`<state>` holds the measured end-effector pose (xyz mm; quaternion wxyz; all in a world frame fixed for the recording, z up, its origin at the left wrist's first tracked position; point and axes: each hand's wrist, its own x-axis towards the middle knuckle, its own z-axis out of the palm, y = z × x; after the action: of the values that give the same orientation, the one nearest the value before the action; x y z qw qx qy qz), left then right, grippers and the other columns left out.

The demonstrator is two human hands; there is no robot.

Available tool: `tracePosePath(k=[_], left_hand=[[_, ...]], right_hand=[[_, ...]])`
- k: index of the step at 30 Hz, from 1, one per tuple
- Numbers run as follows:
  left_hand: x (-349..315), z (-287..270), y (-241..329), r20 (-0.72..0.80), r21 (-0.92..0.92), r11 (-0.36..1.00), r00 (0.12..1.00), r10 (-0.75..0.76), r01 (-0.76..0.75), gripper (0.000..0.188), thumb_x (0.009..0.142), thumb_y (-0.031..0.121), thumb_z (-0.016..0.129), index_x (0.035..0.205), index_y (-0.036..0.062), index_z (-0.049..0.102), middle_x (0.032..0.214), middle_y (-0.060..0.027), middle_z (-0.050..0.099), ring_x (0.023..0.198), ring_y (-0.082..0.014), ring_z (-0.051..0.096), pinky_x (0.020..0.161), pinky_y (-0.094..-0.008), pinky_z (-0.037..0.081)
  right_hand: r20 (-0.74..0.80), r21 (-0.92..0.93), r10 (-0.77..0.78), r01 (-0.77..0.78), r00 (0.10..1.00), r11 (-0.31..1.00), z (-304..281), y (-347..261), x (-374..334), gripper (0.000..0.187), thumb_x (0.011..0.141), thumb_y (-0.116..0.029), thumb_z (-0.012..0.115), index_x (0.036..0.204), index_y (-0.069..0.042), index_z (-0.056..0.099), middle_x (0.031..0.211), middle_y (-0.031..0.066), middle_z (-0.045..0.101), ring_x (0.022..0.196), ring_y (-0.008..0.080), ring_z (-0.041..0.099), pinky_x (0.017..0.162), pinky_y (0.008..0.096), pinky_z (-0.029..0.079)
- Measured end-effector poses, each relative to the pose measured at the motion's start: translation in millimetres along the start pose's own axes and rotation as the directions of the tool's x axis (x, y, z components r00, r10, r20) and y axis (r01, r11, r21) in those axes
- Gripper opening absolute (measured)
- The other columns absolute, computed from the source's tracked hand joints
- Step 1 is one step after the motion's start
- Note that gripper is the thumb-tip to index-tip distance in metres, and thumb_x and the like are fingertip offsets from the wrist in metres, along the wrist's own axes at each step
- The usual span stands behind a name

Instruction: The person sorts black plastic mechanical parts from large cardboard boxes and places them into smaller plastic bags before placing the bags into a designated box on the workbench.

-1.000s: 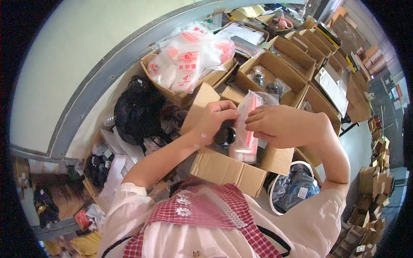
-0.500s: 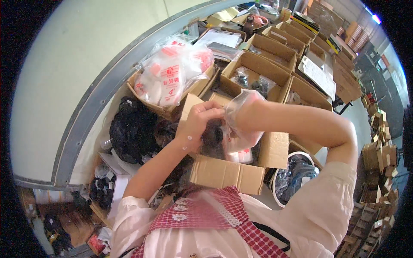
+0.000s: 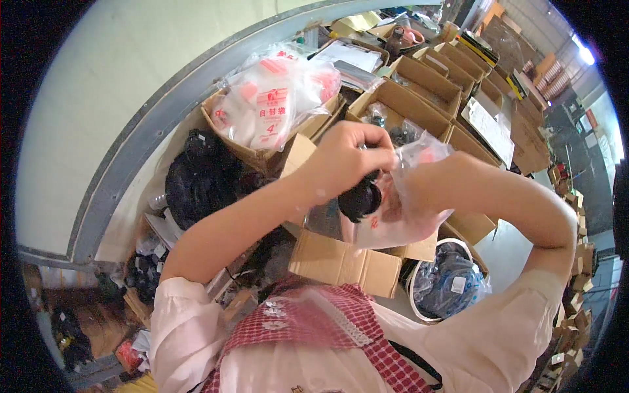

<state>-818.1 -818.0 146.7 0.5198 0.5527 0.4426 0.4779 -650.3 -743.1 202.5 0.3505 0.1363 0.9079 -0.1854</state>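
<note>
My left hand (image 3: 357, 154) is closed with curled fingers on a black rounded part (image 3: 360, 200), which hangs below the fingertips; its exact kind cannot be told. Beside it, my right hand (image 3: 436, 187) grips a clear plastic bag (image 3: 393, 223) with red print. The film covers part of the right hand, so those fingers are partly hidden. Both hands are above an opened cardboard box (image 3: 344, 262) in front of me, whose flaps are folded outward. The black part is right beside the bag's mouth.
A carton of printed zip bags (image 3: 268, 108) stands at the left, above a black bundle (image 3: 200, 177). Several cardboard boxes (image 3: 419, 85) line the far side, with a clipboard (image 3: 488, 131) on them. At the right is a white-rimmed bucket (image 3: 449, 281) of bagged parts.
My left hand has moved up and right from the bag's edge and now has the black part. My right hand has shifted right with the bag, which is spread wider.
</note>
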Motion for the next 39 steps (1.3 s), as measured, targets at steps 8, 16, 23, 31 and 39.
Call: tracePosePath(k=[8, 16, 23, 31, 39], left_hand=[[9, 3, 8, 0.002, -0.229, 0.973, 1.000, -0.031, 0.031, 0.012, 0.085, 0.014, 0.065, 0.082, 0.0017, 0.065, 0.076, -0.0044, 0.065, 0.069, -0.0102, 0.061, 0.066, -0.0242, 0.049], [13, 13, -24, 0.089, 0.506, 0.862, 0.993, -0.073, 0.018, 0.046, 0.082, 0.047, 0.075, 0.080, 0.0009, 0.072, 0.073, -0.0068, 0.069, 0.067, -0.0123, 0.061, 0.065, -0.0276, 0.048], [0, 7, -56, -0.015, 0.542, 0.840, 0.999, 0.046, -0.030, 0.019, 0.076, 0.021, 0.069, 0.083, 0.0032, 0.070, 0.075, -0.0113, 0.069, 0.070, -0.0188, 0.065, 0.069, -0.0317, 0.050], [2, 12, -4, -0.015, 0.281, 0.958, 0.998, 0.057, -0.050, 0.024, 0.079, 0.023, 0.067, 0.082, -0.0011, 0.069, 0.074, -0.0051, 0.067, 0.072, -0.0105, 0.060, 0.069, -0.0282, 0.047], [3, 25, -28, -0.052, 0.088, 0.995, 0.997, 0.048, -0.043, 0.018, 0.081, 0.020, 0.064, 0.078, 0.0020, 0.068, 0.070, -0.0026, 0.065, 0.066, -0.0098, 0.058, 0.064, -0.0276, 0.045]], right_hand=[[-0.072, 0.222, -0.077, 0.091, 0.994, 0.971, -4, 5, -48, 0.033, 0.087, -0.024, 0.061, 0.117, -0.011, 0.062, 0.109, 0.0057, 0.065, 0.100, 0.0153, 0.061, 0.086, 0.0298, 0.049], [0.030, -0.079, -0.017, 0.020, 0.999, 0.997, 42, 8, 36, 0.028, 0.088, -0.033, 0.063, 0.108, -0.013, 0.065, 0.096, 0.0059, 0.066, 0.088, 0.0182, 0.063, 0.077, 0.0305, 0.049], [-0.070, -0.166, 0.096, -0.106, 0.993, 0.980, 48, -11, 41, 0.026, 0.089, -0.037, 0.064, 0.102, -0.014, 0.066, 0.086, 0.0068, 0.066, 0.080, 0.0210, 0.065, 0.070, 0.0311, 0.050], [0.127, -0.593, -0.179, 0.219, 0.976, 0.775, 1, 11, -12, 0.021, 0.086, -0.029, 0.068, 0.089, -0.009, 0.072, 0.083, 0.0093, 0.070, 0.079, 0.0222, 0.069, 0.067, 0.0324, 0.053], [0.004, -0.186, -0.148, 0.146, 0.989, 0.972, 11, 4, -15, 0.018, 0.086, -0.014, 0.057, 0.084, 0.000, 0.068, 0.094, 0.0162, 0.069, 0.084, 0.0339, 0.067, 0.079, 0.0431, 0.053]])
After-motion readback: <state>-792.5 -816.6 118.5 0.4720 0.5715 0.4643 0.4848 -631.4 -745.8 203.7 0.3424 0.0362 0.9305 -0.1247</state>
